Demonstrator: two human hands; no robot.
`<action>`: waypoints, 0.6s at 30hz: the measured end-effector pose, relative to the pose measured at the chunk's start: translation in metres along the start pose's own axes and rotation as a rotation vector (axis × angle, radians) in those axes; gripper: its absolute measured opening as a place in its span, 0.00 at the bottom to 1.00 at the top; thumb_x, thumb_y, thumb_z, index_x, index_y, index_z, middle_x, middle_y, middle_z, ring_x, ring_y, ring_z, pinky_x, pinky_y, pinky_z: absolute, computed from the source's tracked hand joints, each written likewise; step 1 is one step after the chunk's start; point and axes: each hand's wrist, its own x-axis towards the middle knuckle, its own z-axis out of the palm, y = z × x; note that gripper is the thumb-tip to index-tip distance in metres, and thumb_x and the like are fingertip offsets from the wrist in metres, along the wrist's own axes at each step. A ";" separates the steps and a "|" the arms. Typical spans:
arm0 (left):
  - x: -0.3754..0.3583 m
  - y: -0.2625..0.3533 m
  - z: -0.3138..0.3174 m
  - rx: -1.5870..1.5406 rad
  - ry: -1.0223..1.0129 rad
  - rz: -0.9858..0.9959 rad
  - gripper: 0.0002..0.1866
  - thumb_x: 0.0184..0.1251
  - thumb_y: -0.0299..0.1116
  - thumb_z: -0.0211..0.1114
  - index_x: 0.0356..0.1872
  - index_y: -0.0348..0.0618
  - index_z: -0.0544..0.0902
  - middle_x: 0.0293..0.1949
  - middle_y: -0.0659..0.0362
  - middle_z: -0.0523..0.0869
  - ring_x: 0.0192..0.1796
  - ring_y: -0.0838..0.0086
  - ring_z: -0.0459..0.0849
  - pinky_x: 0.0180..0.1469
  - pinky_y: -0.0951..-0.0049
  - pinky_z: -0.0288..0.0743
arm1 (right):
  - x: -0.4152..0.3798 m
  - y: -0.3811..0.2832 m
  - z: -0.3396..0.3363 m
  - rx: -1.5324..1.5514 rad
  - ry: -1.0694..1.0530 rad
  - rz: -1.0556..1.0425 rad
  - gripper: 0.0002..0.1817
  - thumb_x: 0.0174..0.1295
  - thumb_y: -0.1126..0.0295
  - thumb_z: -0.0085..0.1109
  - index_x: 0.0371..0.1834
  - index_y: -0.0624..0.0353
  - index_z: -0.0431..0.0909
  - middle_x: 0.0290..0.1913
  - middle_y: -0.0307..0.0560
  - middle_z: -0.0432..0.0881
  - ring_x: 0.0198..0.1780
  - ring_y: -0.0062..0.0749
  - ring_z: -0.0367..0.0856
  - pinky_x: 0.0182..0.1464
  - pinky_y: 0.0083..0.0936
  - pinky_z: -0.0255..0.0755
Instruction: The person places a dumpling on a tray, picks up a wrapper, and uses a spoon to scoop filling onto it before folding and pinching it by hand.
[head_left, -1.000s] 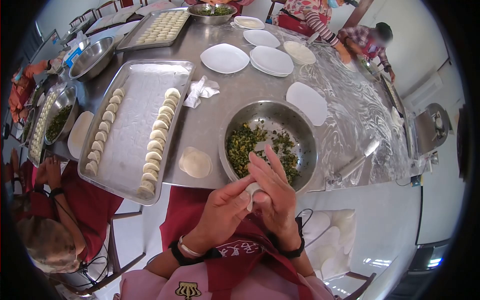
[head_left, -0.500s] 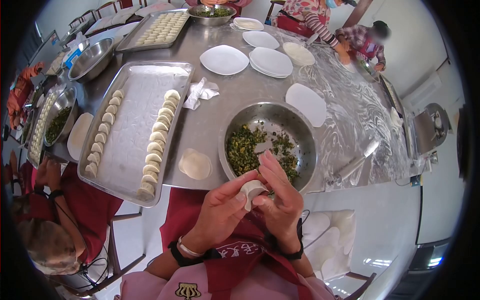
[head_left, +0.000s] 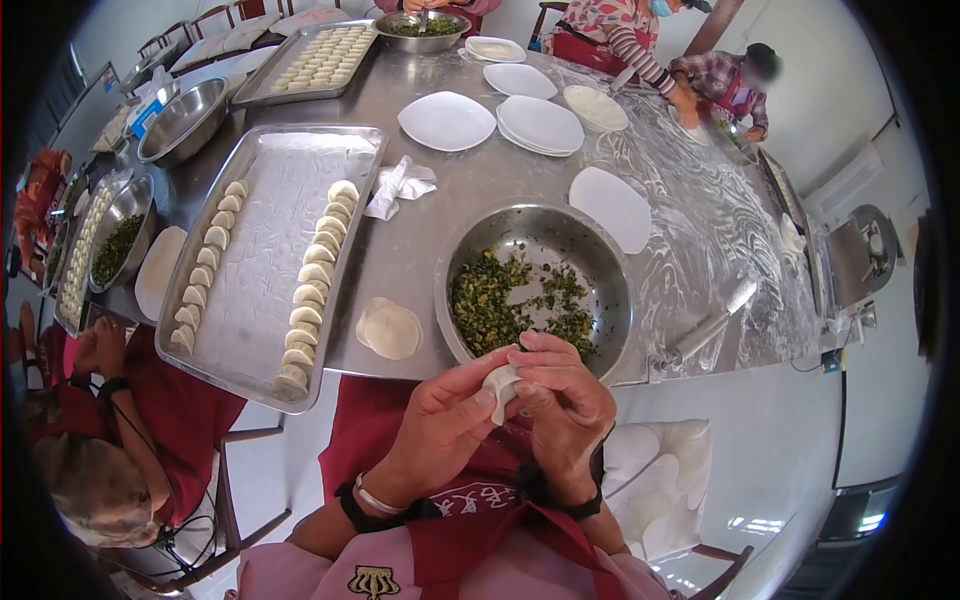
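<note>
A pale dumpling (head_left: 502, 390) is pinched between both my hands, just over the table's near edge. My left hand (head_left: 445, 405) grips its left side with thumb and fingers. From the right, my right hand (head_left: 562, 400) closes its fingers and thumb over the other side, hiding part of the dough. Right beyond my fingertips stands a steel bowl (head_left: 612, 340) with chopped green and yellow filling (head_left: 490, 297). Left of the bowl lies a small stack of round dough wrappers (head_left: 390, 329). Further left, a metal tray (head_left: 262, 270) carries two rows of folded dumplings (head_left: 308, 300).
White plates (head_left: 447, 121) and a crumpled white cloth (head_left: 402, 188) lie beyond the tray and bowl. A rolling pin (head_left: 705, 335) rests on the floured right side. Another full tray (head_left: 262, 92) stands at the back. Co-workers sit at left (head_left: 105, 430) and far right (head_left: 725, 90).
My right hand's fingers have bent down from a raised position and closed over the dumpling. The dumpling's right side is now more covered. A co-worker's hand at the far right has shifted slightly.
</note>
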 end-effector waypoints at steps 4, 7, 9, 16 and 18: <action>0.000 0.003 0.000 0.018 0.023 -0.027 0.24 0.79 0.23 0.51 0.73 0.29 0.66 0.68 0.47 0.76 0.69 0.63 0.77 0.74 0.59 0.70 | 0.004 0.006 -0.009 -0.033 -0.110 -0.032 0.09 0.58 0.79 0.69 0.42 0.66 0.86 0.48 0.55 0.89 0.61 0.52 0.83 0.62 0.38 0.76; 0.002 0.011 -0.003 -0.020 -0.001 -0.059 0.23 0.79 0.24 0.51 0.72 0.28 0.67 0.66 0.47 0.77 0.68 0.63 0.78 0.73 0.59 0.71 | 0.007 -0.004 -0.003 0.027 -0.067 0.133 0.11 0.57 0.79 0.70 0.44 0.66 0.87 0.50 0.55 0.89 0.64 0.54 0.81 0.64 0.39 0.75; 0.001 0.012 -0.006 -0.012 -0.015 -0.080 0.22 0.81 0.26 0.50 0.72 0.29 0.68 0.65 0.48 0.78 0.67 0.65 0.78 0.71 0.62 0.73 | 0.008 -0.007 -0.003 0.012 -0.108 0.126 0.12 0.56 0.79 0.70 0.45 0.66 0.87 0.50 0.55 0.89 0.65 0.54 0.80 0.66 0.40 0.74; -0.002 0.011 -0.013 -0.023 -0.048 -0.113 0.22 0.82 0.28 0.50 0.70 0.28 0.69 0.63 0.49 0.80 0.64 0.66 0.81 0.68 0.63 0.75 | 0.005 0.009 -0.011 -0.037 -0.221 -0.045 0.11 0.57 0.77 0.70 0.43 0.63 0.87 0.46 0.53 0.90 0.64 0.54 0.81 0.68 0.47 0.72; -0.003 0.010 -0.013 -0.022 -0.031 -0.117 0.22 0.82 0.29 0.49 0.70 0.27 0.69 0.62 0.49 0.80 0.64 0.66 0.81 0.68 0.63 0.75 | 0.003 0.012 -0.011 -0.034 -0.217 -0.054 0.10 0.57 0.76 0.71 0.43 0.62 0.87 0.46 0.52 0.90 0.64 0.55 0.81 0.69 0.49 0.71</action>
